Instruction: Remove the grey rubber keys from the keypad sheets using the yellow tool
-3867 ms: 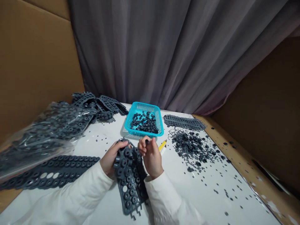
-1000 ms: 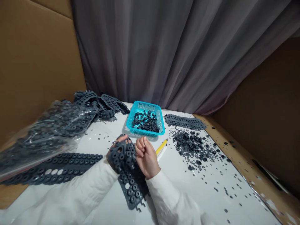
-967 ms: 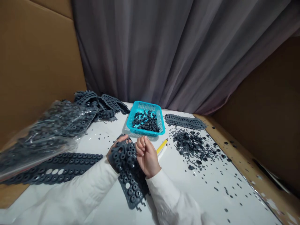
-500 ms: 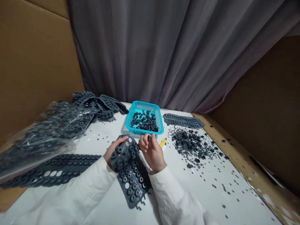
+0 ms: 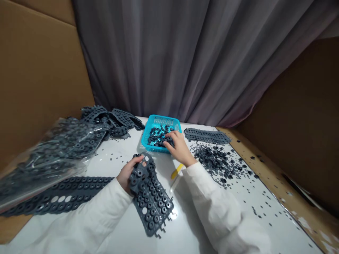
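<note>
My left hand (image 5: 127,173) is wrapped round the upper end of a dark grey rubber strip (image 5: 152,204) covered with rows of ring-shaped studs. A few round white spots show on the strip, whose lower end hangs towards me. Over the near right part of a blue basket (image 5: 147,146) reaches my right hand (image 5: 178,145), its fingers apart among small black rubber pieces (image 5: 157,135). Whether a piece touches its fingertips is too small to tell.
A clear bag of grey parts (image 5: 66,141) and piled strips (image 5: 119,120) lie left. Another long strip (image 5: 76,192) is under my left sleeve. Right are a flat strip (image 5: 206,135), scattered black bits (image 5: 215,158) and a yellow tool (image 5: 176,170).
My right hand has moved from beside the held strip up and forward into the basket, and its fingers have spread. The black piece it pinched is no longer seen there.
</note>
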Demonstrator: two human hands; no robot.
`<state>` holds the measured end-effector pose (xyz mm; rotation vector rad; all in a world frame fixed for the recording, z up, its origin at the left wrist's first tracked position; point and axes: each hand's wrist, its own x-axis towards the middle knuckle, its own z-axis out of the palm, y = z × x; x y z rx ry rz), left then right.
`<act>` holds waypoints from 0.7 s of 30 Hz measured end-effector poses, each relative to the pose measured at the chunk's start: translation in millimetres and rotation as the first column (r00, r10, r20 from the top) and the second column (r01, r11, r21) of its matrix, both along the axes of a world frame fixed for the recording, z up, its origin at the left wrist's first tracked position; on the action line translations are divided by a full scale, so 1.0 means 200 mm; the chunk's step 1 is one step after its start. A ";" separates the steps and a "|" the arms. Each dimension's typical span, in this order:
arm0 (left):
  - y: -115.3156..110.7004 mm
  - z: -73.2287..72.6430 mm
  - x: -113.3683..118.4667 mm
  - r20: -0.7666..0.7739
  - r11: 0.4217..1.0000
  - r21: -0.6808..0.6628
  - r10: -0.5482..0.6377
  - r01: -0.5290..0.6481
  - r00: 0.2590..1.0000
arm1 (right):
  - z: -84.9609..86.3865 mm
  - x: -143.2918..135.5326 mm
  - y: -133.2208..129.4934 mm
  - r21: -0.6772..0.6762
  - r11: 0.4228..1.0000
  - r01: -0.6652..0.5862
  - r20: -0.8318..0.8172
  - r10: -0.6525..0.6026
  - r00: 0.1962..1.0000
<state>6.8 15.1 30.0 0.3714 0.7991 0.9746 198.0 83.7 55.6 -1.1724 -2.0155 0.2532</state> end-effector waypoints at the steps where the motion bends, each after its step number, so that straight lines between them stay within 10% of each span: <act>1: 0.00 0.00 0.00 0.016 1.000 -0.024 -0.012 0.012 1.000 | -0.01 -0.02 -0.06 0.021 0.996 -0.084 -0.006 0.085 0.996; 7: -0.02 -0.02 0.01 -0.045 0.989 0.122 -0.076 0.081 0.996 | -0.06 -0.14 -0.35 -0.140 0.947 -0.289 0.047 0.298 0.953; 18: 0.00 -0.06 -0.02 -0.431 0.940 0.328 0.057 0.097 0.901 | -0.12 -0.13 -0.37 -0.150 0.933 -0.326 0.121 0.345 0.931; 21: 0.01 -0.08 -0.04 -0.545 0.877 0.400 -0.005 0.265 0.838 | -0.12 -0.13 -0.38 -0.152 0.930 -0.335 0.115 0.354 0.928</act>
